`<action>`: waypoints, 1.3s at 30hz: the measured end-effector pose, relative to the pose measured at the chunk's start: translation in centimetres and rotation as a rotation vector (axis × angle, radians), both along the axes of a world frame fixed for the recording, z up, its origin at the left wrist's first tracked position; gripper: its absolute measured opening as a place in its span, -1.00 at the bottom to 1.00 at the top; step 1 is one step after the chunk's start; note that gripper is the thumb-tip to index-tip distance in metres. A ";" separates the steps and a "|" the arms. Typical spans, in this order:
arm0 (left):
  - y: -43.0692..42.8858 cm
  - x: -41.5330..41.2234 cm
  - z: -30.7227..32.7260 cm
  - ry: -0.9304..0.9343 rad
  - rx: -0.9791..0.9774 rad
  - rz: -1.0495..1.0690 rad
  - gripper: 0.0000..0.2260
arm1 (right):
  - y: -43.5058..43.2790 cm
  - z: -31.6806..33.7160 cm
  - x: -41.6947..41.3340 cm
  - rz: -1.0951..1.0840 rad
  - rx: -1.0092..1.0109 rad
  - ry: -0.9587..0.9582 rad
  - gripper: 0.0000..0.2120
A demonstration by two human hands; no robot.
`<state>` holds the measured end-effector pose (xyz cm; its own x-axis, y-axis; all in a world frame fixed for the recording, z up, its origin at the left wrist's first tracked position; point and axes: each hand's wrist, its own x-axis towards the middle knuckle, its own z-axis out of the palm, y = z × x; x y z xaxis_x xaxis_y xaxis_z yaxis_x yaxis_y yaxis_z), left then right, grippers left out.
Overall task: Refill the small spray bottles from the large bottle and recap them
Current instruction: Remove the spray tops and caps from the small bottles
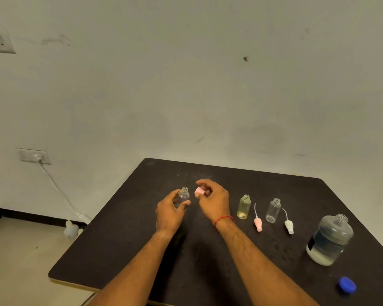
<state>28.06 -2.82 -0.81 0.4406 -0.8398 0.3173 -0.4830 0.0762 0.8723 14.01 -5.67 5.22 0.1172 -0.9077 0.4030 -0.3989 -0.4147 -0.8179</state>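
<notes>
My left hand (170, 212) grips a small clear spray bottle (183, 195) upright on the dark table (208, 257); its threaded neck is uncapped. Just right of it, my right hand (212, 200) pinches a pink spray cap (200, 192) at about neck height. Further right stand an uncapped yellow bottle (244, 206) and an uncapped clear bottle (273, 210). A pink spray head (257, 221) and a white spray head (288, 225) lie beside them with their tubes pointing away. The large bottle (328, 240), open and partly full of clear liquid, stands at the right.
A blue cap (347, 284) lies near the table's front right corner. The table's left edge drops to a tan floor, where a white plastic object (70, 229) sits by the wall. A cable runs down from a wall socket (34, 156).
</notes>
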 end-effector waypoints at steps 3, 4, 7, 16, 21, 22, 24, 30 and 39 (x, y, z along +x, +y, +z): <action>-0.3 0.2 -0.3 -0.004 0.005 0.006 -0.57 | 0.2 -2.2 -0.1 -0.065 0.047 -0.015 -0.76; -0.4 0.3 -0.3 -0.003 0.006 0.004 -0.57 | 0.3 -2.7 0.0 -0.084 0.066 -0.016 -0.80; -0.7 0.4 -0.5 -0.011 0.015 0.008 -0.60 | 0.8 -3.7 0.3 -0.144 0.098 -0.006 -0.94; -1.7 0.7 -1.4 0.010 0.068 -0.012 -0.58 | 0.8 -7.1 0.9 -0.206 0.135 0.166 -0.96; -2.3 0.6 -1.9 0.016 0.077 -0.038 -0.60 | 0.5 -7.5 1.2 -0.206 0.135 0.210 -0.93; -2.4 0.5 -2.0 0.021 0.078 -0.043 -0.60 | 0.4 -7.4 1.2 -0.204 0.139 0.215 -0.92; -2.5 0.4 -2.1 0.029 0.083 -0.057 -0.61 | 0.3 -7.4 1.4 -0.207 0.140 0.237 -0.91; -3.0 0.1 -2.2 0.042 0.092 -0.088 -0.57 | -0.1 -7.4 1.6 -0.227 0.114 0.303 -0.90; -3.5 -0.2 -2.2 0.061 0.120 -0.109 -0.57 | -0.1 -6.9 1.7 -0.228 0.110 0.339 -0.90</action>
<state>27.90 -6.32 -2.97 0.3598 -0.9141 0.1872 -0.4238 0.0187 0.9056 15.69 -5.76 -1.65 0.0179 -0.9613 0.2750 -0.7243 -0.2021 -0.6592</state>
